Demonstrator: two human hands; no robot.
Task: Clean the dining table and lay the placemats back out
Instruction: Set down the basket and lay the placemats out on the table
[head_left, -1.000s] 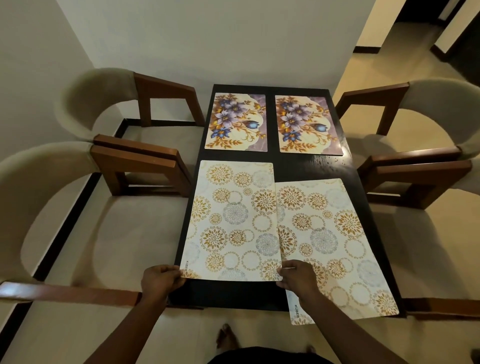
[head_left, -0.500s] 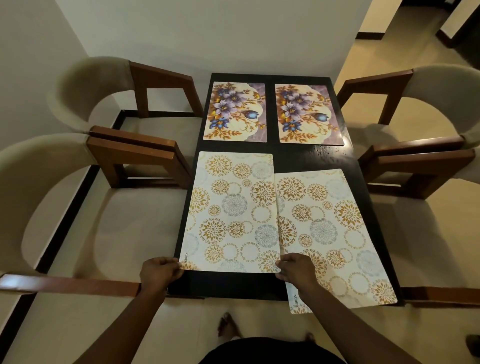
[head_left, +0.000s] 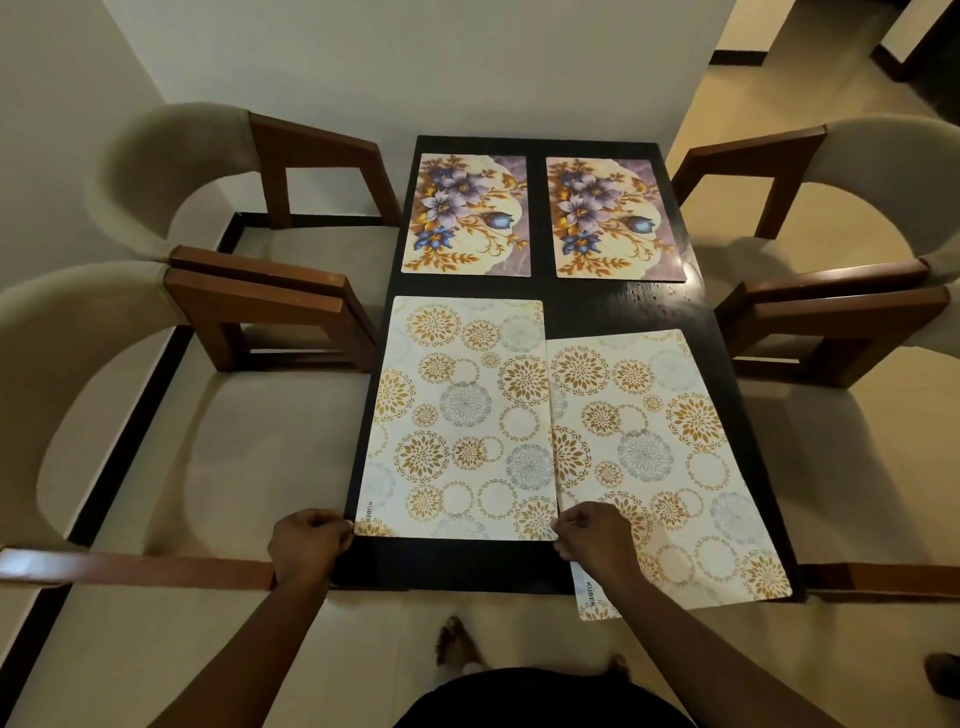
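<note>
Counter (head_left: 613, 306): dark, narrow, far end at the wall.
Far left floral mat (head_left: 467, 214): flat.
Far right floral mat (head_left: 618, 219): flat — beside it.
Near left circle-pattern mat (head_left: 457, 415): flat, square.
Near right circle-pattern mat (head_left: 665, 457): skewed — near corner overhangs the edge.

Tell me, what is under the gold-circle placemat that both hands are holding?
The dark table lies beneath the left circle-patterned placemat. Its right edge overlaps the right circle-patterned placemat. The left hand and right hand pinch its near corners. Anything else underneath is covered.
</note>
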